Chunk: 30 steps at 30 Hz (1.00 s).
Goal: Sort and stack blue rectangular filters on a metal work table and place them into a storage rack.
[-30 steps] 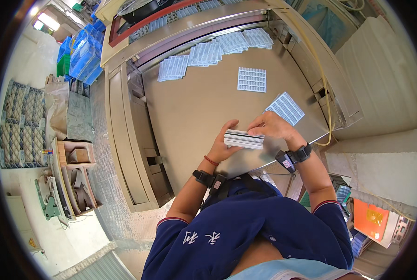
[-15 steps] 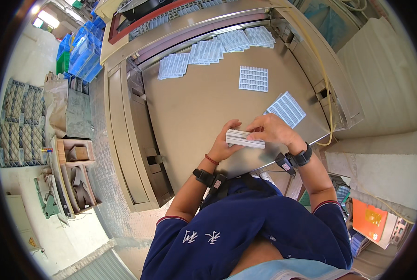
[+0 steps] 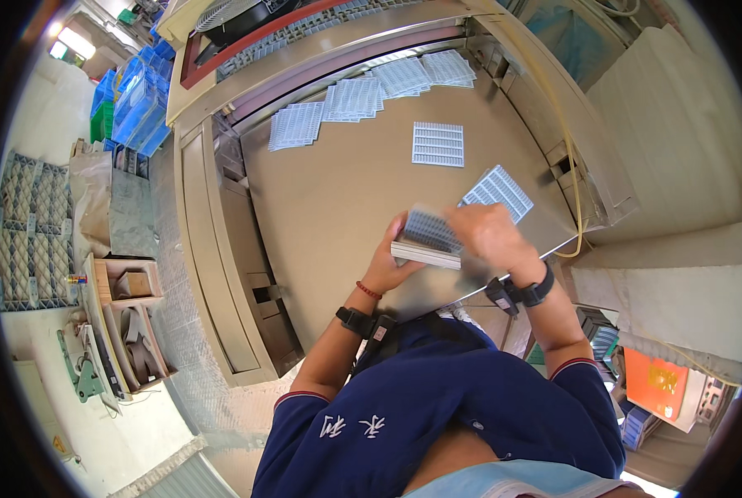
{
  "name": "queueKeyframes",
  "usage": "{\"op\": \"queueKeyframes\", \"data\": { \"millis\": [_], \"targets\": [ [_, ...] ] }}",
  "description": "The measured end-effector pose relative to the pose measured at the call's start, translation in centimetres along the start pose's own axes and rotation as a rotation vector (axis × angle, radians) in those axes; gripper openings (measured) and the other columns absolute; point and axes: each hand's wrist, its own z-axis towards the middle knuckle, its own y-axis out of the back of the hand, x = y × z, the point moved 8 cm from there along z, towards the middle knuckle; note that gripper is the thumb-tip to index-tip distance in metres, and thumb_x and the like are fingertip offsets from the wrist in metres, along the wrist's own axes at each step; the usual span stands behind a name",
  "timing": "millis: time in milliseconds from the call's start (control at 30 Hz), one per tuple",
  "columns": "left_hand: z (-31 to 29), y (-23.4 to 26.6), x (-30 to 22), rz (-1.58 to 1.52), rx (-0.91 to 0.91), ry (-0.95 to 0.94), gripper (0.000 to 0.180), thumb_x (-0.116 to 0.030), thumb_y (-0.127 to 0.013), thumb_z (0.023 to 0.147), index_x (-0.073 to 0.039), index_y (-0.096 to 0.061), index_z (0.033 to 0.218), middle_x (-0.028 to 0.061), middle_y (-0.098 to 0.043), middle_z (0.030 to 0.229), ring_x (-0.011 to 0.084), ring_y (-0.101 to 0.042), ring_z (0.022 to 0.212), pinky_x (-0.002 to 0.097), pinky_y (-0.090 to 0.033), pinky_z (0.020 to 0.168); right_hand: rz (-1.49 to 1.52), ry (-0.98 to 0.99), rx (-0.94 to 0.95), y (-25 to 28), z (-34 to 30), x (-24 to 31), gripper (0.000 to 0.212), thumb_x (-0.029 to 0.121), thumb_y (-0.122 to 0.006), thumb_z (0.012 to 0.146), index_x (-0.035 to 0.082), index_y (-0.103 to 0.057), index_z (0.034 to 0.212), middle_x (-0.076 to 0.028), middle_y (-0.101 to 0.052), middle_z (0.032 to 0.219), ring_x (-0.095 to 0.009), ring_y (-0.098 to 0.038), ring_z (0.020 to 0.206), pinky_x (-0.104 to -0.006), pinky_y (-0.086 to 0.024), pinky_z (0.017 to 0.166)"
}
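Observation:
My left hand is closed around one end of a stack of thin white panels, held level above the table near its front edge. On top, a panel face with rows of small dark marks shows blurred and seems tilted up. My right hand is at the stack's right end, its fingertips smeared by motion beside that panel; whether they pinch it I cannot tell. Just beyond the right hand lies a small pile of similar white gridded panels. A single panel lies flat farther back.
Fanned piles of the same panels line the far side of the brown tabletop. A metal frame borders the table, and a yellow hose hangs along the right. Blue crates and a wooden box stand at the left.
My right hand has shifted slightly right and blurred. A gridded panel face now shows above the stack, where only stacked edges showed before. The whole view has shifted slightly.

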Motion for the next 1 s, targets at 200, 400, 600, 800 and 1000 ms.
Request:
{"op": "queueKeyframes", "data": {
  "millis": [200, 400, 600, 800, 1000],
  "targets": [
    [-0.2, -0.5, 0.0, -0.023, 0.149, 0.093, 0.033, -0.001, -0.073, 0.071, -0.004, -0.057, 0.099, 0.0047, -0.059, 0.099, 0.0155, -0.057, 0.096, 0.0284, -0.045, 0.085, 0.451, -0.484, -0.372, 3.2, -5.5, -12.6, 0.017, 0.013, -0.055, 0.085, -0.001, -0.063, 0.089, -0.020, -0.062, 0.077, -0.038, -0.060, 0.066, -0.0412, -0.048, 0.061],
    [0.2, -0.4, -0.2, -0.006, 0.085, 0.104, 0.026, 0.000, -0.073, 0.071, -0.005, -0.057, 0.091, 0.0030, -0.061, 0.089, 0.0131, -0.058, 0.085, 0.0270, -0.047, 0.077, -0.236, -0.424, -0.279, 0.7, -6.3, -13.7, 0.015, 0.011, -0.063, 0.078, 0.005, -0.067, 0.091, -0.011, -0.065, 0.089, -0.031, -0.061, 0.083, -0.0399, -0.048, 0.073],
    [-0.1, -0.1, 0.0, -0.042, 0.085, 0.120, 0.028, -0.002, -0.074, 0.071, -0.006, -0.057, 0.092, 0.0033, -0.062, 0.090, 0.0129, -0.059, 0.084, 0.0269, -0.047, 0.077, 0.276, -0.044, -0.235, 2.2, -1.4, 1.2, 0.018, 0.017, -0.072, 0.067, 0.008, -0.064, 0.081, -0.006, -0.060, 0.085, -0.026, -0.057, 0.079, -0.0351, -0.044, 0.070],
    [0.1, -0.2, -0.4, 0.003, 0.045, 0.134, 0.028, -0.003, -0.074, 0.071, -0.006, -0.056, 0.093, 0.0040, -0.063, 0.092, 0.0130, -0.060, 0.085, 0.0272, -0.048, 0.077, 0.127, -0.033, -0.226, -0.8, -1.4, 4.1, 0.021, 0.015, -0.068, 0.068, 0.007, -0.061, 0.085, -0.005, -0.055, 0.077, -0.023, -0.055, 0.079, -0.0345, -0.042, 0.072],
    [0.5, -0.8, -1.2, 0.008, 0.078, 0.077, 0.028, -0.003, -0.074, 0.072, -0.005, -0.056, 0.093, 0.0036, -0.063, 0.090, 0.0124, -0.060, 0.084, 0.0267, -0.048, 0.076, -0.062, 0.013, -0.337, 1.4, -2.1, 5.7, 0.022, 0.014, -0.067, 0.069, 0.006, -0.057, 0.087, -0.009, -0.057, 0.085, -0.024, -0.056, 0.079, -0.0345, -0.043, 0.071]
  ]
}}
